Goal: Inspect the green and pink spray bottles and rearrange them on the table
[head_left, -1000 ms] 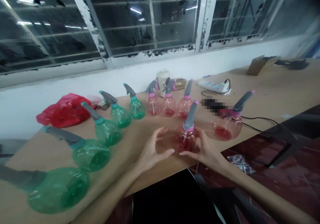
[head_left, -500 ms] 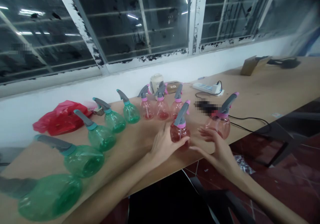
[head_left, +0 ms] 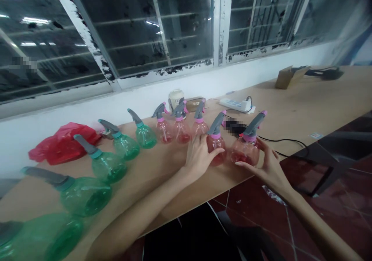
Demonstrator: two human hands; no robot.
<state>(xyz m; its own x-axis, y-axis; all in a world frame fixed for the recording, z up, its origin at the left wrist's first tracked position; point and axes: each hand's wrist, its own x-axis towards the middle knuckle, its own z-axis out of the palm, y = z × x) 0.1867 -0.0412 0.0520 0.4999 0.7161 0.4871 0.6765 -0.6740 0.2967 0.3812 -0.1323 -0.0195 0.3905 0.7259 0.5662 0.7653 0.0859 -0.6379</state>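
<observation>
My left hand (head_left: 199, 156) curls round the left side of a pink spray bottle (head_left: 216, 146) with a grey trigger and pink collar, standing upright on the wooden table (head_left: 162, 171). My right hand (head_left: 269, 164) cups the right side of a second pink spray bottle (head_left: 245, 150) just to the right. The two bottles stand close together near the table's front edge. Behind them three more pink spray bottles (head_left: 180, 131) stand in a row.
Several green spray bottles (head_left: 109, 164) run in a line toward the near left. A red plastic bag (head_left: 62, 142) lies at the back left. A white cup (head_left: 175, 98), a power strip (head_left: 236, 105) with black cables and a cardboard box (head_left: 286, 76) sit farther back. Windows line the wall.
My left hand has carried the pink bottle away from me and to the right, beside the second pink bottle. My right hand left it and moved onto that second bottle.
</observation>
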